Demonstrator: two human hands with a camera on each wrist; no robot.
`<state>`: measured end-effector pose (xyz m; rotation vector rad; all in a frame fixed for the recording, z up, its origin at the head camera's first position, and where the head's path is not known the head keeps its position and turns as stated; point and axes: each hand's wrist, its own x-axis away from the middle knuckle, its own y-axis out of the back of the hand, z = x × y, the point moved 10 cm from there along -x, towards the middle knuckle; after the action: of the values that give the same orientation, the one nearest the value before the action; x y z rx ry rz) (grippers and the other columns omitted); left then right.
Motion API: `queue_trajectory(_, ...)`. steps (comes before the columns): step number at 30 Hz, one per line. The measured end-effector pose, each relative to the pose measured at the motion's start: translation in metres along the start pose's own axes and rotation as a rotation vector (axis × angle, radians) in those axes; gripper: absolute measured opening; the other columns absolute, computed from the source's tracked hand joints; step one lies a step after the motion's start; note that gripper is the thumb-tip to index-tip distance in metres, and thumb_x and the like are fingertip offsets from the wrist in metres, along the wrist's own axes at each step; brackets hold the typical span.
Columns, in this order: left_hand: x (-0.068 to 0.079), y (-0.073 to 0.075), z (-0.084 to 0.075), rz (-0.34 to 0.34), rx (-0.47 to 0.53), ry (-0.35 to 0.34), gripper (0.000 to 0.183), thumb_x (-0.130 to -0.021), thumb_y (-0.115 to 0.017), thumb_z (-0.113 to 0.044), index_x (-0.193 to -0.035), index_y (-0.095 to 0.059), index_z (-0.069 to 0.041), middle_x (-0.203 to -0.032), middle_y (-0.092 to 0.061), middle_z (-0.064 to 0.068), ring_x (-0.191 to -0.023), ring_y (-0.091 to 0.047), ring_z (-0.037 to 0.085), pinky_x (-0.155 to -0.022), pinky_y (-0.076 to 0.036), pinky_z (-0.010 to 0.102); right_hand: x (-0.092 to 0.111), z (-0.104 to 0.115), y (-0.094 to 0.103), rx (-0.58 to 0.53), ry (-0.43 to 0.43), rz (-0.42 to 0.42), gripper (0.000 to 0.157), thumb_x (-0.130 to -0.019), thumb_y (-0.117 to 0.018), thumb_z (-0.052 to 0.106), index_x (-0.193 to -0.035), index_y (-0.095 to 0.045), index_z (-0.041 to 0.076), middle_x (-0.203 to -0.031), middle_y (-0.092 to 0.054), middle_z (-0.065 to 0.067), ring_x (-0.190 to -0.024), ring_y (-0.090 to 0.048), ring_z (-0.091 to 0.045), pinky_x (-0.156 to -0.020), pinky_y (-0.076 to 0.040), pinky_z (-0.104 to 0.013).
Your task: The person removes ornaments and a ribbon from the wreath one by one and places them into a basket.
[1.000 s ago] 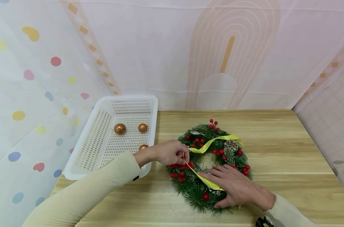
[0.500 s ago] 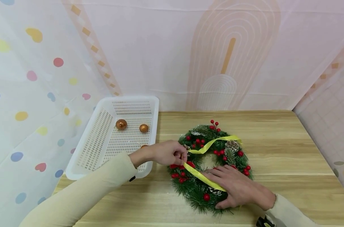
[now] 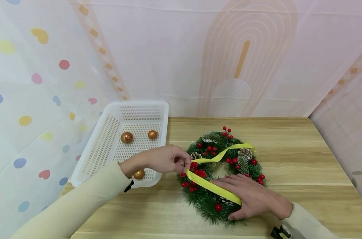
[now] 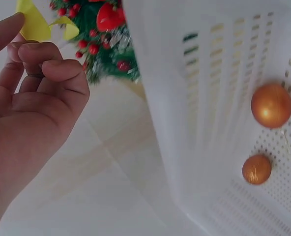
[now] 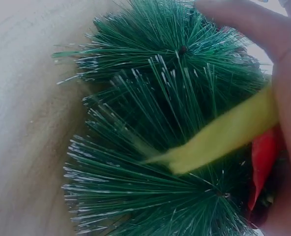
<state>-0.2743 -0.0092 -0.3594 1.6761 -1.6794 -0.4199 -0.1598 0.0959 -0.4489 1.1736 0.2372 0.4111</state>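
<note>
A green wreath (image 3: 209, 210) with red berries, pinecones and a red flower (image 3: 199, 172) lies on the table. Across it runs a yellow ribbon (image 3: 213, 188), one strand fairly straight between the hands, another wavy strand over the far part. My left hand (image 3: 167, 159) pinches the ribbon at the wreath's left edge; the left wrist view shows the ribbon (image 4: 35, 22) at the thumb and fingertips. With fingers spread, my right hand (image 3: 251, 196) rests on the wreath's near right part, over the ribbon. In the right wrist view the ribbon (image 5: 224, 137) passes under that hand across green needles (image 5: 155, 196).
A white perforated basket (image 3: 92, 142) stands left of the wreath, partly under my left forearm. In it lie copper-coloured balls, among them a shiny one (image 3: 127, 137), a smaller one (image 3: 152, 134) and a near one (image 3: 139, 174). Patterned cloth (image 3: 181, 59) hangs behind the wooden table (image 3: 303, 159).
My left hand has moved left with the ribbon, drawing the near strand flatter and longer and uncovering more of the red flower. The right hand stays almost still. The near ball shows more.
</note>
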Motion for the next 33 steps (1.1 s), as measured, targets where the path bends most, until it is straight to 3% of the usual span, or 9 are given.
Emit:
queue_trajectory(10,0.026,0.026,0.004,-0.075,-0.03,0.043,0.017,-0.089,-0.055,-0.006,-0.089,-0.065,-0.021,-0.063,-0.043,-0.006,-0.06,-0.04,0.006,-0.061,-0.04,0.023,0.0,0.001,0.003,-0.022,0.028,-0.032,0.096,-0.069,-0.061,0.073,-0.147,-0.023,0.033,-0.141,-0.041,0.011,-0.126,-0.042,-0.018,-0.099,-0.035,-0.052)
queue_trajectory(17,0.044,0.043,0.004,-0.11,-0.026,0.008,0.019,-0.087,-0.055,-0.003,-0.087,-0.064,-0.019,-0.064,-0.043,-0.004,-0.059,-0.041,0.007,-0.056,-0.039,0.022,0.0,0.002,0.006,-0.031,0.048,-0.046,0.097,-0.069,-0.063,0.072,-0.148,-0.023,0.032,-0.141,-0.041,0.012,-0.125,-0.042,-0.014,-0.098,-0.037,-0.051)
queue_trajectory(28,0.08,0.072,0.002,-0.166,0.025,-0.009,0.012,-0.087,-0.061,-0.005,-0.086,-0.063,-0.017,-0.067,-0.049,-0.001,-0.062,-0.044,0.012,-0.057,-0.04,0.024,0.001,0.005,0.008,-0.021,0.087,-0.064,0.096,-0.071,-0.063,0.07,-0.148,-0.021,0.032,-0.142,-0.039,0.01,-0.126,-0.042,-0.016,-0.098,-0.036,-0.054)
queue_trajectory(33,0.097,0.09,0.0,-0.226,0.107,-0.026,0.012,-0.087,-0.06,-0.001,-0.089,-0.061,-0.013,-0.071,-0.052,0.002,-0.064,-0.046,0.015,-0.056,-0.041,0.025,0.001,0.005,0.007,-0.024,0.085,-0.067,0.094,-0.071,-0.063,0.069,-0.148,-0.021,0.032,-0.142,-0.04,0.01,-0.127,-0.042,-0.017,-0.099,-0.035,-0.054)
